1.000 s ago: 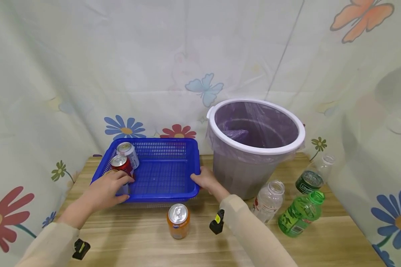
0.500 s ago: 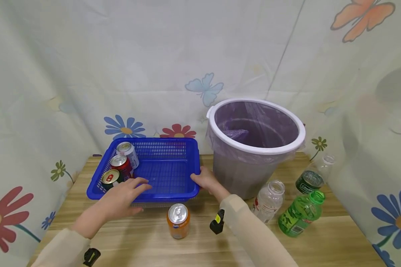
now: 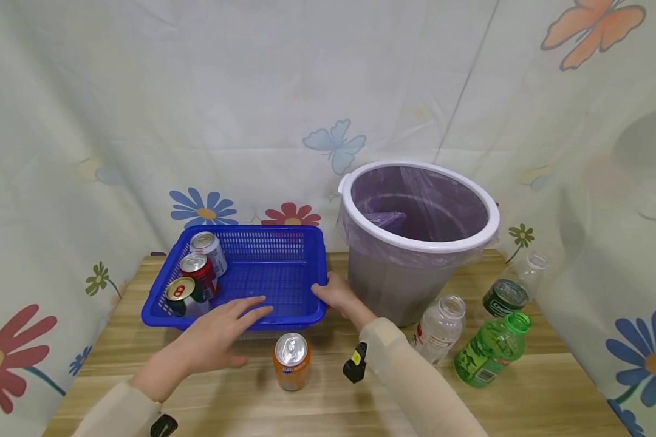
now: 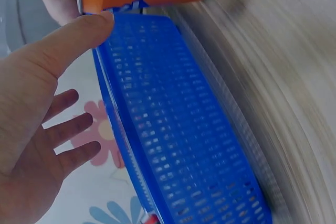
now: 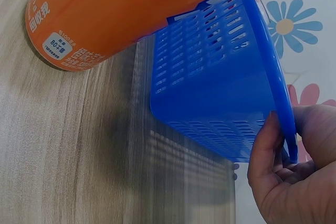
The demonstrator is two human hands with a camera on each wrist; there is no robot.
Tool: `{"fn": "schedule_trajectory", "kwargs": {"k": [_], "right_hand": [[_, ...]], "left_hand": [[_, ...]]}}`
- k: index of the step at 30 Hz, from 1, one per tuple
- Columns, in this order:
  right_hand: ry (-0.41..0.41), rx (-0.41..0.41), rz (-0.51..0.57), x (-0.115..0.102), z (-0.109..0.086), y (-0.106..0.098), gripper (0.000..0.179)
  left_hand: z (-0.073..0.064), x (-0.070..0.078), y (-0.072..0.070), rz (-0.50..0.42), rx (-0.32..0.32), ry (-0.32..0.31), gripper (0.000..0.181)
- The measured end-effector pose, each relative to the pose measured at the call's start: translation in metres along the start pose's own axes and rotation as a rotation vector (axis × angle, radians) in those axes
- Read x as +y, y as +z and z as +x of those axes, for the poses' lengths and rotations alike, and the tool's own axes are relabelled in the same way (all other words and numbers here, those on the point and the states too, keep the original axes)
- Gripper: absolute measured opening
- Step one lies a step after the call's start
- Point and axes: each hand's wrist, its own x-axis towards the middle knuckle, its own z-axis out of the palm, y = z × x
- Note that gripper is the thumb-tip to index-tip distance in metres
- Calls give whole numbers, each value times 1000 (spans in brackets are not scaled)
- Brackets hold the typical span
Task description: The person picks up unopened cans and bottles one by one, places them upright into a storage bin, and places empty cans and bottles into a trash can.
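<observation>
Lower right of the head view: clear bottle (image 3: 438,331), green bottle (image 3: 489,352) and dark-labelled bottle (image 3: 507,296), near the purple-lined bin (image 3: 390,285). Lower centre: orange can (image 3: 292,368), upright before the blue basket (image 3: 270,282). Left of centre, inside that basket: white can (image 3: 214,256), red can (image 3: 202,277), dark can (image 3: 187,300). Gripping the basket rim with right hand (image 3: 339,294); holding left hand (image 3: 213,337) near the orange can with fingers apart.

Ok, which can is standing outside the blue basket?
The orange can, upright on the table in front of the blue basket; the white can, red can and gold-topped can are all inside it.
</observation>
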Motion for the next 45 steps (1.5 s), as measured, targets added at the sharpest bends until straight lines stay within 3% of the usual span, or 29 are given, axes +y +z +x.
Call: {"fn": "schedule_trajectory", "kwargs": {"k": [23, 30, 36, 45], "right_hand": [[-41, 7, -10, 1, 0, 1, 32], [-47, 10, -20, 2, 0, 1, 33], [-34, 15, -29, 1, 0, 0, 34], [-28, 23, -48, 0, -1, -1, 34]], "left_hand": [[21, 36, 13, -38, 43, 144, 96], [23, 46, 17, -57, 4, 154, 93], [26, 51, 20, -59, -22, 163, 91], [32, 54, 30, -60, 14, 228, 89]]}}
